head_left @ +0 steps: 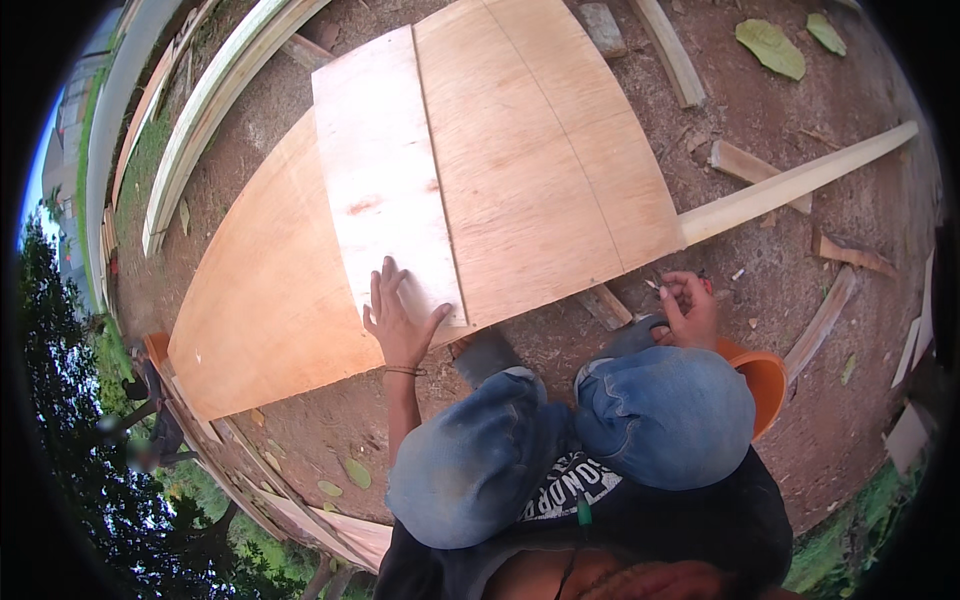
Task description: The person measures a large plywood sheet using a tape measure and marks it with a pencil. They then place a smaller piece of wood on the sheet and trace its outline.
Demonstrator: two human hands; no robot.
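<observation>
A large sheet of tan plywood point(540, 190) lies in front of me, with a thin dark line curving across its right part. Across it rests a paler, narrower plywood strip point(370, 140). My left hand point(400, 325) lies with fingers spread on the strip's near end, thumb close to its right edge. Beside the sheet's near right corner, above my right knee, my right hand point(690, 312) is closed in a pinch. A slim pencil point(653, 285) seems to be in it: a pale tip sticks out to the left, and something red shows behind the fingers.
An orange bucket point(765, 385) stands behind my right knee. A long pale board point(800, 190) reaches right from the sheet's corner. Wood offcuts point(755, 172) and large leaves point(770, 50) lie on the dirt. Long curved planks point(215, 110) are at the far left.
</observation>
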